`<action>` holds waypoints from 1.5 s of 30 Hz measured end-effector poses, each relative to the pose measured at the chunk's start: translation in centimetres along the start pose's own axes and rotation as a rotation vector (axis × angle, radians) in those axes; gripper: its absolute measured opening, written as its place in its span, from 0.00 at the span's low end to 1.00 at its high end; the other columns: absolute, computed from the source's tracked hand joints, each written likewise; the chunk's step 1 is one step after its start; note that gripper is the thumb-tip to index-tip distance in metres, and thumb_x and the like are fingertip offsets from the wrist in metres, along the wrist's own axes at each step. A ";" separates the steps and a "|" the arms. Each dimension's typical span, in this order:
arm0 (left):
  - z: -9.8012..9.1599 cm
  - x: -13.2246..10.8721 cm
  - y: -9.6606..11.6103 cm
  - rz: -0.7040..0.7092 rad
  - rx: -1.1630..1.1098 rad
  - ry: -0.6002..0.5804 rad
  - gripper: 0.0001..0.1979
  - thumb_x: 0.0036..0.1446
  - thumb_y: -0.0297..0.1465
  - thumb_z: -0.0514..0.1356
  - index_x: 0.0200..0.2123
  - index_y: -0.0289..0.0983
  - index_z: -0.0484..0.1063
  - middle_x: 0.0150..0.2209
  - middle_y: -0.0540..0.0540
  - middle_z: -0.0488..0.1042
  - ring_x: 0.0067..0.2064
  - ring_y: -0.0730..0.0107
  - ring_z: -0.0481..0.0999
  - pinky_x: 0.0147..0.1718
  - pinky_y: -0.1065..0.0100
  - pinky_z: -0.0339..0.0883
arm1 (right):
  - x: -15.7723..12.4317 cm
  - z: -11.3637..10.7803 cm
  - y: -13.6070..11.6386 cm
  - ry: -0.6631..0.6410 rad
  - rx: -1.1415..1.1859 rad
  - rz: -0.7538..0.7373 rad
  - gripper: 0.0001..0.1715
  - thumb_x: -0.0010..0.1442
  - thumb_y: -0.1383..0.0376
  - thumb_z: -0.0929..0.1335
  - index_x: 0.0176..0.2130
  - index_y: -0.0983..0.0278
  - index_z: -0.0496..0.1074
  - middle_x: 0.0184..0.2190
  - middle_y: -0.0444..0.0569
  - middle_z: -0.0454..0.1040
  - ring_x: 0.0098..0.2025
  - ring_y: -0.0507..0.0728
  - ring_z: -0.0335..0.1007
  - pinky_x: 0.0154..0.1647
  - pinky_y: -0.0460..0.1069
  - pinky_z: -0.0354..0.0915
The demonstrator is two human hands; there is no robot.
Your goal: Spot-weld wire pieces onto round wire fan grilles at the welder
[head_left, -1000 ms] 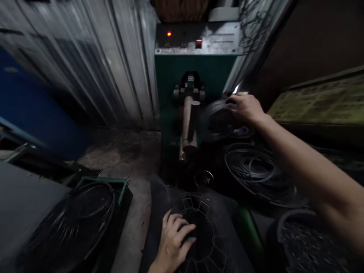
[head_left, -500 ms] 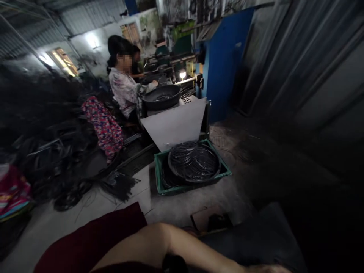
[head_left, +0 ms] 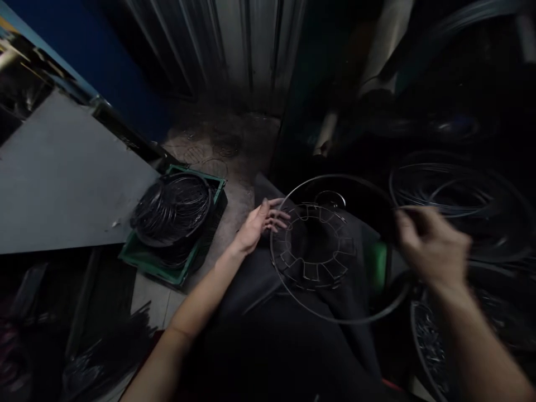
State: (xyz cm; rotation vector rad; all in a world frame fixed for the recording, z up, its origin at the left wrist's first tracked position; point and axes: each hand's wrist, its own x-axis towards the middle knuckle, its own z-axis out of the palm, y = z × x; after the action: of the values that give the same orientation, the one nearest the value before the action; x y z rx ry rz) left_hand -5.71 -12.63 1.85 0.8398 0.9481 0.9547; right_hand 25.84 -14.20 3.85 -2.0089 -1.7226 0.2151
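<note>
A large thin wire ring [head_left: 344, 322] hangs over my dark-clothed lap, between my hands. Within its left part shows a smaller round wire frame [head_left: 312, 271] with a wavy inner edge. My left hand [head_left: 262, 224] is at the ring's left side, fingers spread and apart, palm turned toward it. On the right side, my right hand [head_left: 433, 245] has its fingers closed at the ring's edge, thumb against the fingers. Blur softens the right hand. Beyond it lies a round tray of coiled wire [head_left: 452, 195].
To the left stands a green crate [head_left: 190, 268] holding a round pan of wire rings [head_left: 173, 209]. A pale board [head_left: 71, 178] leans beside it. At lower right is a basin of small metal pieces [head_left: 433, 346]. Corrugated metal sheeting [head_left: 238, 44] rises ahead.
The view has swung right and down. The wire ring, wire frame and both hands now show, where before only an arm and part of a hand appeared at the bottom. The co-workers have left the view.
</note>
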 end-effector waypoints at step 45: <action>-2.6 3.6 -9.4 0.260 1.109 0.168 0.18 0.65 0.32 0.49 0.55 0.38 0.68 0.38 0.47 0.64 0.40 0.74 0.68 0.44 0.73 0.64 | -6.5 7.9 6.1 -0.200 0.496 0.327 0.23 0.56 0.50 0.66 0.46 0.59 0.75 0.40 0.50 0.73 0.44 0.59 0.70 0.50 0.57 0.66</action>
State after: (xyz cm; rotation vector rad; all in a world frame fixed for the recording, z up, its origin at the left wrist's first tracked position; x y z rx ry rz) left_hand -4.47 -12.12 -8.48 1.8619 1.5667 0.6694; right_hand 26.67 -19.02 -7.02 -1.9148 -1.2669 0.8867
